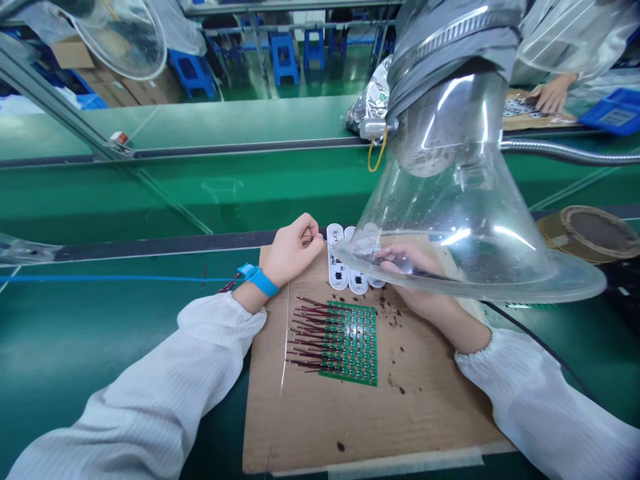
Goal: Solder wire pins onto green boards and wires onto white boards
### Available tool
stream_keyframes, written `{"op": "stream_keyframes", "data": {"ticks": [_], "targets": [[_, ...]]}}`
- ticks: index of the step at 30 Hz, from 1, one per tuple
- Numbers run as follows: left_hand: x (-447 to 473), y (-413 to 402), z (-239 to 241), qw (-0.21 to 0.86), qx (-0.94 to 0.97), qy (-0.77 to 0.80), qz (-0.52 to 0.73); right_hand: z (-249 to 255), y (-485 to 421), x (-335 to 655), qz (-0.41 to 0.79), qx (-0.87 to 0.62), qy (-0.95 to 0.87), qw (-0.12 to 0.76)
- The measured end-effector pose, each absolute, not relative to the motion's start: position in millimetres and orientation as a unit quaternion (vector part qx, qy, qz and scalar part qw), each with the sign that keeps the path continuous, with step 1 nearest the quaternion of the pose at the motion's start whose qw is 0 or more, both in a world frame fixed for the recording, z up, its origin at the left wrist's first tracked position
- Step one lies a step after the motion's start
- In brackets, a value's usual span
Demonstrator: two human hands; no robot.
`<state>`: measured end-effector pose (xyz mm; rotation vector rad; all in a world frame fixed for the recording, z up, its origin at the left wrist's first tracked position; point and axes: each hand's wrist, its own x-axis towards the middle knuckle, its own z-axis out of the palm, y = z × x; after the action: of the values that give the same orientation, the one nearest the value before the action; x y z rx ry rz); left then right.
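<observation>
My left hand (299, 250), with a blue wrist strap (265, 281), is closed in a pinch at the left end of a row of white rounded circuit boards (338, 263). A thin wire seems to run from its fingertips to the first board. Behind a clear fume hood (450, 220), my right hand (417, 280) curls its fingers over the right end of the row; the hood blurs what it holds. Nearer to me lies a green circuit board panel (357, 343) with dark red wires (313, 337) sticking out to the left. Both rest on a cardboard sheet (425, 400).
The hood hangs low over my right hand. A black cord (535, 343) passes by my right forearm. A brown round container (593, 233) stands at the right. Across the bench are a foil bag (370, 100), a blue tray (615, 112) and another person's hand (553, 93).
</observation>
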<state>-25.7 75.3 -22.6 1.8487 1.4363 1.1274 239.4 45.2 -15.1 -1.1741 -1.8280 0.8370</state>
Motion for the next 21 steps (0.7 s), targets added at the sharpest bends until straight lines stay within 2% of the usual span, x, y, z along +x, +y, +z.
{"op": "stream_keyframes", "data": {"ticks": [6, 13, 21], "targets": [[-26, 76, -25, 0.23, 0.66, 0.544, 0.464, -9, 45, 238, 0.302, -0.469, -0.734, 0.387], [-25, 78, -27, 0.244, 0.647, 0.539, 0.481, -14, 43, 253, 0.231, -0.471, -0.721, 0.454], [-31, 73, -24, 0.23, 0.752, 0.476, 0.394, -16, 36, 295, 0.214, -0.493, -0.689, 0.487]]}}
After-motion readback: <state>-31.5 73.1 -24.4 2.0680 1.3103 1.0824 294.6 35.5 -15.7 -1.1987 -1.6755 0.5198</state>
